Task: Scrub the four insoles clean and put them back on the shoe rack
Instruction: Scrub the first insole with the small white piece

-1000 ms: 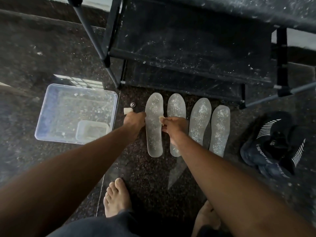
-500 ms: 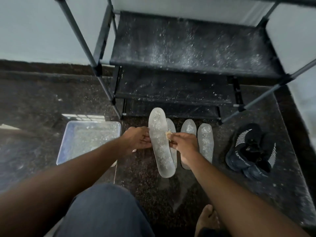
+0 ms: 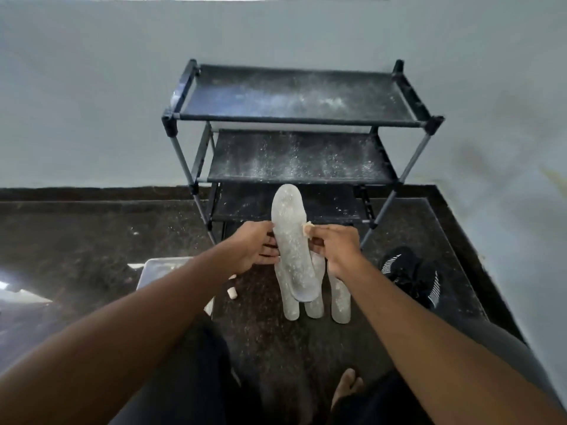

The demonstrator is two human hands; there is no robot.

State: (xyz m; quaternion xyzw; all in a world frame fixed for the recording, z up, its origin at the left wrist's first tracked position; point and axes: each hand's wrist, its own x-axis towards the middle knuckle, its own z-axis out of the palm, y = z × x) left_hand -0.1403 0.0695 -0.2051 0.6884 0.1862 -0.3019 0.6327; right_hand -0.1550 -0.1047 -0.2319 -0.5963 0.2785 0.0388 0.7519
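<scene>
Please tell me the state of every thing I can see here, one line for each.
Lifted insole: off the floor, speckled white.
Three other insoles: flat on the floor.
Left hand: holds the lifted insole.
Right hand: holds a small beige piece.
Shoe rack: shelves dusty, nothing on them.

One pale, speckled insole (image 3: 293, 246) is being held up off the floor, toe end pointing up toward the shoe rack (image 3: 294, 142), its heel hanging over the others. Three more insoles (image 3: 340, 299) are lying side by side on the dark floor just in front of the rack. The black three-shelf rack is standing against the wall, its shelves dusted white.
</scene>
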